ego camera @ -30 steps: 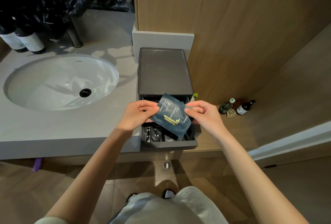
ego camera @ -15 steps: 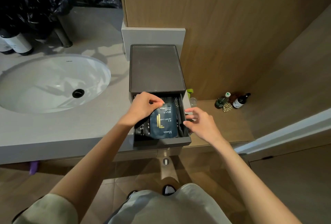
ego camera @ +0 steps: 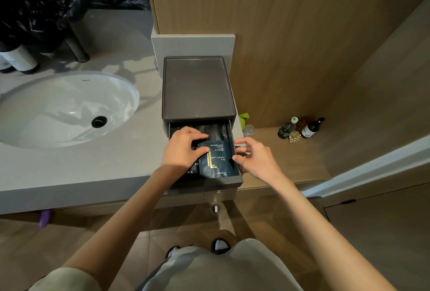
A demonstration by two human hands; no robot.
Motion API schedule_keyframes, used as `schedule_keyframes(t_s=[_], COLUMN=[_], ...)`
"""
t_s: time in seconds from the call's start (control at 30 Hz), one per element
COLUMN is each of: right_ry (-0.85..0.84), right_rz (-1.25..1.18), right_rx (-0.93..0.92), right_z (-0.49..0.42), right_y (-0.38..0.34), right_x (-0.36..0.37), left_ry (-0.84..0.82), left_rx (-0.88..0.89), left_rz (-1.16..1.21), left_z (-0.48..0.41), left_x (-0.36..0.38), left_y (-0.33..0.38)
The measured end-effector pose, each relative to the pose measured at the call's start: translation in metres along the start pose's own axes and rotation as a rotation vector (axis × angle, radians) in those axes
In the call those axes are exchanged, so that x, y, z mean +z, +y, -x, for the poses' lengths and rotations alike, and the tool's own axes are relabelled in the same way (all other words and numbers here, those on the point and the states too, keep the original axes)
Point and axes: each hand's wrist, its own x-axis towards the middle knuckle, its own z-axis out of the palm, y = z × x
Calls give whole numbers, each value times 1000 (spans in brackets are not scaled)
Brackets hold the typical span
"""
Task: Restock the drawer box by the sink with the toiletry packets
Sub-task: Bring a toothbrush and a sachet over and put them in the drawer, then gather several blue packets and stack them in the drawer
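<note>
Left hand (ego camera: 183,151) pinches flat glossy packet (ego camera: 218,160) in rectangular drawer (ego camera: 207,182).

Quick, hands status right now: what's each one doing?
Left hand: pinching the top-left corner of the shower cap packet, inside the open drawer.
Right hand: open, holding nothing, fingertips by the drawer's right wall.

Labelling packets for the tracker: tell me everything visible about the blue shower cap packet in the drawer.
The shower cap packet is a flat, dark blue sachet, matte, with a gold logo and pale print: MODERN LIGHT LUXURY, SHOWER CAP. It lies face up at the right of the open drawer, partly over darker packets. The left hand has its thumb over the upper left corner; whether it grips is unclear. A fingertip of the right hand touches the right edge.
</note>
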Motion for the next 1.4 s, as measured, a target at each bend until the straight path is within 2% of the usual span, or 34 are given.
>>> schedule_keyframes(t_s=[0.17, 0.3, 0.43, 0.57, 0.73, 0.9, 1.07, 1.4], right_ry=[-77, -101, -105, -102, 3, 77, 17, -261], right_rz=[-77, -183, -191, -57, 173, 117, -81, -250], right_rx=[8, 26, 14, -55, -213, -385, -425, -387], right_z=[2, 0, -1, 0, 14, 34, 70, 135], right_y=[1, 4, 6, 6, -15, -64, -129, -245], right_x=[-2, -2, -1, -5, -9, 16, 100, 326], left_ry=[-320, -347, -311, -239, -40, 212, 427, 576], left_rx=[57, 54, 61, 93, 128, 59, -127, -420], left_rz=[-311, -391, -396, -338, -237, 18, 391, 499], left_z=[20, 17, 19, 27, 54, 109, 187, 342], left_x=[-5, 1, 3, 4, -20, -81, -151, -276], left_y=[-2, 4, 8, 7, 3, -19, -83, -245])
